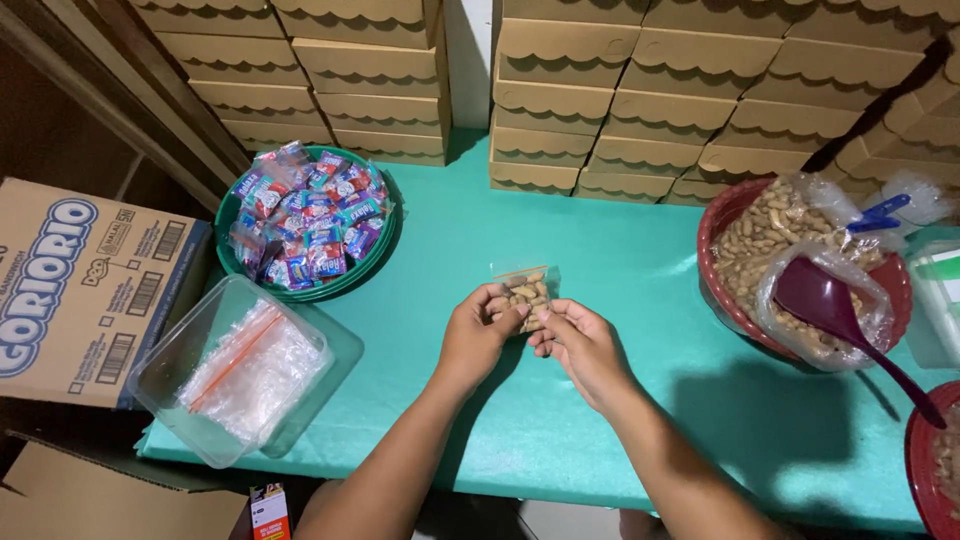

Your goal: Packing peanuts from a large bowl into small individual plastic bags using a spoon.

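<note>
both hands meet over the middle of the green table [600, 270], pinching a small clear bag of peanuts [527, 292] between them. the left hand [478, 335] grips the bag's left edge with thumb and fingers closed on it, and the right hand [580, 345] holds the lower right side the same way, so the bag stands roughly upright just above the table top (its upper edge is free).

to the left sits a green basket [232, 205] heaped with small colourful snack packets [310, 215], and nearer the table's front corner a clear plastic tub [170, 360] holds flat zip bags with a red strip [250, 370]. a printed cardboard carton [80, 285] stands beside the table. on the right, a red basket [722, 215] lined with plastic holds loose peanuts [765, 235] and a dark red scoop [825, 300]. stacks of tan scalloped boxes [600, 100] line the far edge.
</note>
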